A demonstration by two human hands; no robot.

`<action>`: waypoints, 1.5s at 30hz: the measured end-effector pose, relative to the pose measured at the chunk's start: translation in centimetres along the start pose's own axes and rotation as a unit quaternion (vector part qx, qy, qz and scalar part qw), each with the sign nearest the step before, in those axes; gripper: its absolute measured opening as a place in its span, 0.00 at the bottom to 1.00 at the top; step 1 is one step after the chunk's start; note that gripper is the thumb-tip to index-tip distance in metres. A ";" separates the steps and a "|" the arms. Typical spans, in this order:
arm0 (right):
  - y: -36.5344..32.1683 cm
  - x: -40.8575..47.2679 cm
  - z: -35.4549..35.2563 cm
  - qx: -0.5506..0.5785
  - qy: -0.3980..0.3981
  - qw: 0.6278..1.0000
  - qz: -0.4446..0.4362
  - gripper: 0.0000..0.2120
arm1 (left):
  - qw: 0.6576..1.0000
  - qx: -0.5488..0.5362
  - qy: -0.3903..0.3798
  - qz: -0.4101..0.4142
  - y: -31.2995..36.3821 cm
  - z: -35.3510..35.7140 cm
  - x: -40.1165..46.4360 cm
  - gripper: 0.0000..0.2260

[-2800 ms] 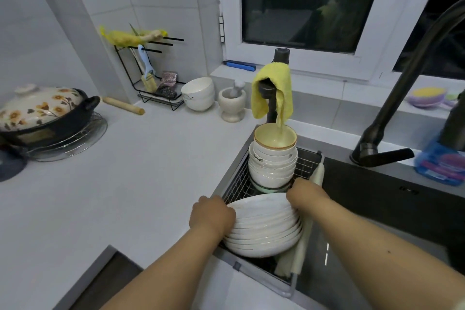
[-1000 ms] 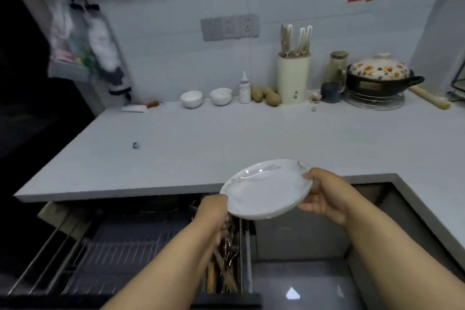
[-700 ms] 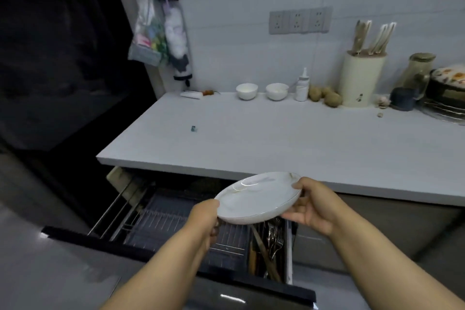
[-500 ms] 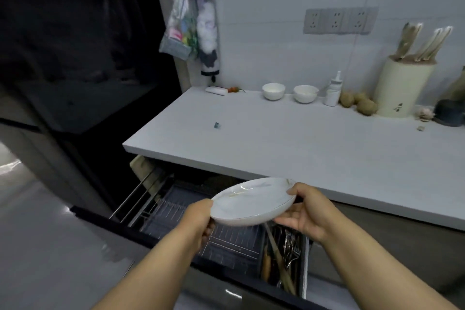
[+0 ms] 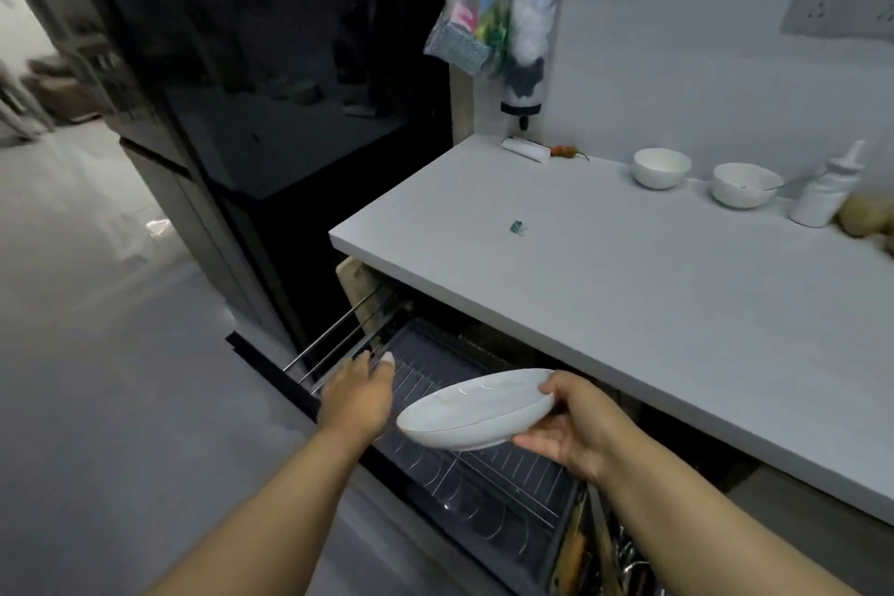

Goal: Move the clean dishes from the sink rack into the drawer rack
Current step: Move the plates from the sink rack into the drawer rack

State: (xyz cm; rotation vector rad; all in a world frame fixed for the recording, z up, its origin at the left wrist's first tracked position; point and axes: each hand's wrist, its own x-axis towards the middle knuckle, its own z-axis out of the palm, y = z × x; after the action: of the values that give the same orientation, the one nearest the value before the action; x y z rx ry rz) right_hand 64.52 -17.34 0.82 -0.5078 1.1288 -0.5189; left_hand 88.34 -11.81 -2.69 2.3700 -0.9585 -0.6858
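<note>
Head view: half a second back I had both hands on the plate (image 5: 476, 408), and now my left hand (image 5: 359, 394) has let go. It is stretched out flat, fingers straight and together, palm down, over the left end of the drawer rack (image 5: 488, 474), near the side rails. It holds nothing. My right hand (image 5: 575, 426) carries the plate alone, thumb over the near rim and fingers curled under the right edge, forearm coming in from the lower right. The plate hangs tilted, left side lower, above the rack's wire tines and not touching them, just in front of the bench (image 5: 629, 286) front edge. To me that means the carry is over and the placing has begun: one hand freed to reach the rack, perhaps to steady it or pick a slot. Next I would tip the plate upright between the tines. A one-handed pinch on a smooth rim could slip, so easy does it.
</note>
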 end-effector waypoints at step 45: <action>-1.0 40.6 24.1 -0.253 0.201 0.946 -0.011 0.11 | 0.931 0.265 -0.078 0.238 -15.1 -4.3 25.3 0.37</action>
State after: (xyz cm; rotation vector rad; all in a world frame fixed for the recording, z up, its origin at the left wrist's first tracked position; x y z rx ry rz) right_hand 100.56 -40.61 -19.00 -0.8865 1.6645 -0.3551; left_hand 114.19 -19.72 -15.28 2.3736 -1.9082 -0.4644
